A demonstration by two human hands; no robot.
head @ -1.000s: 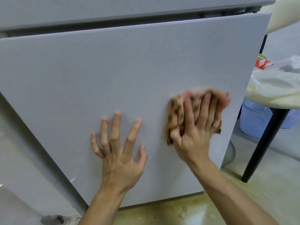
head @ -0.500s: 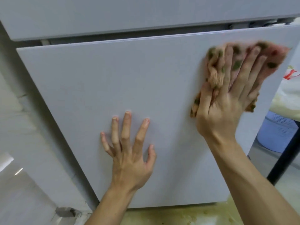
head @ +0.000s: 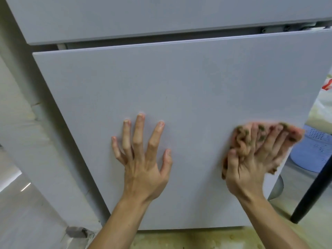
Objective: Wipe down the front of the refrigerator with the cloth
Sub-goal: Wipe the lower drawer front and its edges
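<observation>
Where the cloth [head: 241, 141] is kept: flat against the lower right of the refrigerator door [head: 179, 87], near its edge, so that wiping pressure is spread.
Right hand [head: 251, 164]: fingers straight and spread over the cloth, pressing rather than gripping.
Left hand [head: 143, 159]: nothing held; splayed fingertips are set on the door, probably to steady it.

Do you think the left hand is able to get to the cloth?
Probably yes. The left hand rests on the fridge door, and only bare door lies between it and the cloth. The right hand covers most of it, though.
</observation>
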